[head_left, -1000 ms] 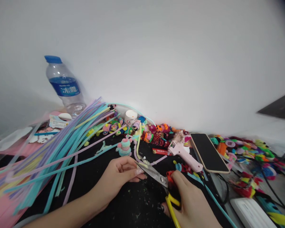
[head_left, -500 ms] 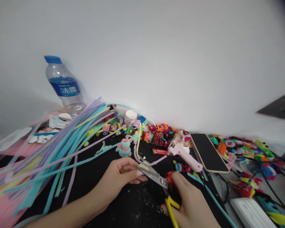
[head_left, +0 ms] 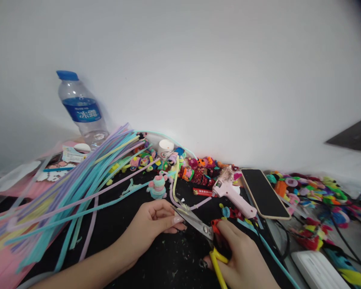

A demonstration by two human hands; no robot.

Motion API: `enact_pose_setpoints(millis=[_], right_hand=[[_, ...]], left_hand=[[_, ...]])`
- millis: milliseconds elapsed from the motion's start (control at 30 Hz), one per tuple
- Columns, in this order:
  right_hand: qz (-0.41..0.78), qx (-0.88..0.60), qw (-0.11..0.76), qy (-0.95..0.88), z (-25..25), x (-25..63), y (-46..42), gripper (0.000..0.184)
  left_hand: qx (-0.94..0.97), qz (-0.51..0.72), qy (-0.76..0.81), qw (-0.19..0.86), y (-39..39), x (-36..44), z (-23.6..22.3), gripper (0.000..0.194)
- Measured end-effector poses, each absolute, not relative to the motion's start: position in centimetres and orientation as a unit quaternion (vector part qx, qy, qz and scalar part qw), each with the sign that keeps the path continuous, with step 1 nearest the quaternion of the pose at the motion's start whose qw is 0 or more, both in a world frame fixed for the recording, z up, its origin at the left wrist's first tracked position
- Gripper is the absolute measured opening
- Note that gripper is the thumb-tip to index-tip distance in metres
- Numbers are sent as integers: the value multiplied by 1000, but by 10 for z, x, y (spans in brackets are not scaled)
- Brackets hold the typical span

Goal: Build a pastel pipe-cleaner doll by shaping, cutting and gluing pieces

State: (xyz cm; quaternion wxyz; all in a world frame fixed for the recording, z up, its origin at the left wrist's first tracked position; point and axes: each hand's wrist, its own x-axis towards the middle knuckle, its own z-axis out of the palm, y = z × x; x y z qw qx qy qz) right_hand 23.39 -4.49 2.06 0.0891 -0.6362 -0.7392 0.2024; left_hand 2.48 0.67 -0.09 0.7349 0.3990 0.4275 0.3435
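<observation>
My right hand [head_left: 239, 251] is closed on a pair of scissors [head_left: 197, 224] with yellow handles. Their blades reach left to the fingertips of my left hand [head_left: 158, 220], which is pinched on a small pale-yellow fuzzy piece [head_left: 178, 214], partly hidden by fingers and blade. Just beyond the blades lie a bent yellow pipe cleaner [head_left: 175, 180] and a lilac one [head_left: 171, 192]. A little pink and aqua fuzzy figure [head_left: 158, 187] stands behind my left hand. Tiny clippings dot the black surface under both hands.
At the left spreads a bundle of pastel pipe cleaners [head_left: 90, 180], with a water bottle [head_left: 81, 108] behind. A pink glue gun [head_left: 236, 196] and a phone [head_left: 266, 194] lie right of centre. Colourful fuzzy pieces [head_left: 307, 186], cables and a white box [head_left: 319, 271] are further right.
The scissor blades have drawn closer together at the pale-yellow piece, which shows less between them. Both hands stay in nearly the same place.
</observation>
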Motion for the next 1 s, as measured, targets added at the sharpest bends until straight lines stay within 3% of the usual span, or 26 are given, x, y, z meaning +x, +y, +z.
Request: enact_pose_setpoints(millis=[400, 700, 1000], right_hand=[[202, -637, 73, -740, 22, 237, -46, 18], [197, -644, 144, -726, 11, 250, -48, 27], [204, -654, 83, -724, 17, 234, -48, 22]], left_hand=[[404, 347, 430, 729, 6, 24, 0, 15], [377, 364, 416, 743, 7, 24, -4, 16], [313, 346, 368, 804, 4, 26, -1, 16]])
